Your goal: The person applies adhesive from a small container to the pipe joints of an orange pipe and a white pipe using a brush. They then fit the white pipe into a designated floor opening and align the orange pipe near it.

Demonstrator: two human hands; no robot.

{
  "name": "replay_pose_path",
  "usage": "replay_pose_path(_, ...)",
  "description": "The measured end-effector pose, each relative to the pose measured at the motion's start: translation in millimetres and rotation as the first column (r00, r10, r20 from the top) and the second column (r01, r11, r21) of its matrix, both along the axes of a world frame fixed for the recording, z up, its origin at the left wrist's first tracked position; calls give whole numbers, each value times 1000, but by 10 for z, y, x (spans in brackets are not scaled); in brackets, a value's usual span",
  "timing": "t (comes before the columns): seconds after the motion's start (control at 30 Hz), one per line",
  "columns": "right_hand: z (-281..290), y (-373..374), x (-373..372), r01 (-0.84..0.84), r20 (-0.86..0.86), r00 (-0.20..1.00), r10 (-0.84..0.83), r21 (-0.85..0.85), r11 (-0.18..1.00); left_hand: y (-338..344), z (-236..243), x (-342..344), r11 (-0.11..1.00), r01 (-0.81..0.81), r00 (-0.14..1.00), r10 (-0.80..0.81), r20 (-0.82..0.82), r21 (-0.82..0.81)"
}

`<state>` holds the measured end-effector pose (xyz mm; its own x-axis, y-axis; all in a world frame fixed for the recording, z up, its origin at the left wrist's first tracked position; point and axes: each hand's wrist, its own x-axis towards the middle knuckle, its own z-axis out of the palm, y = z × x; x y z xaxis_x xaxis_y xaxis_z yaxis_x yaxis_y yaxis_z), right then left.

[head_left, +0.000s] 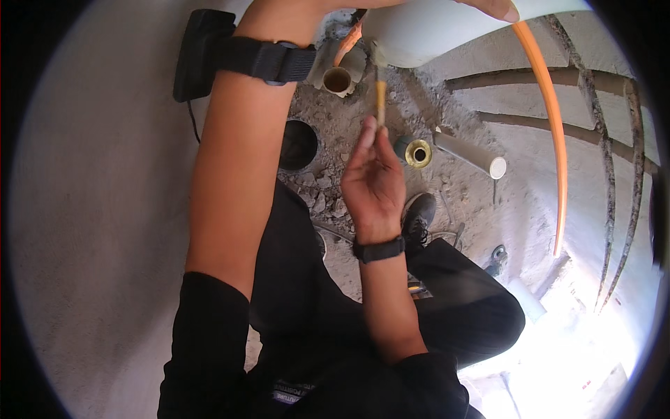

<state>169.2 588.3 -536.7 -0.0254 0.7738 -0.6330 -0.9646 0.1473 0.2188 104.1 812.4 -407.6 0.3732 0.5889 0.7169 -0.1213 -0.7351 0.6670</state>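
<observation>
My left hand [492, 8] reaches across the top edge, its fingers wrapped on a large white pipe or fitting [440, 31]; much of that hand is out of frame. My right hand [373, 164] pinches the handle of a small brush [380, 94], whose bristle end meets the underside of the white piece. Below and right of the brush, an open round tin [419, 152] with a brassy rim stands on the rubble. An open pipe end [337, 80] with a thin orange piece [347, 43] above it sits left of the brush.
An orange conduit [551, 105] curves down the channelled wall [530, 56] on the right. A white capped pipe [467, 152] lies on the rubble floor [321, 195]. A dark round opening [299, 144] is behind my left forearm. A black object [192, 56] with a cable is at the upper left.
</observation>
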Motion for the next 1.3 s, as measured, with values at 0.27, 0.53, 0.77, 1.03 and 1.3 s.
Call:
replay_pose_path(0.27, -127, 248, -130, -20, 173, 985, 25, -30, 999, -147, 177, 11, 967, 0, 999, 12, 44, -255)
replay_pose_path(0.53, -203, 538, -279, 41, 173, 984, -41, 4, 999, -208, 119, 93, 960, -122, 992, 110, -62, -251)
replay_pose_path(0.77, -867, 714, -165, 60, -5, 998, -60, 163, 985, -251, -83, 320, 962, -175, 981, 151, -125, -212)
replay_pose_path(1.03, -1623, 1141, 428, -49, 172, 985, -26, 417, 908, -219, -297, -290, 917, -199, 979, 173, -105, -346)
replay_pose_path(1.3, -1406, 1450, 1334, -371, 668, 743, 47, 351, 860, -283, -257, -756, 876, -283, 957, 231, -175, -391)
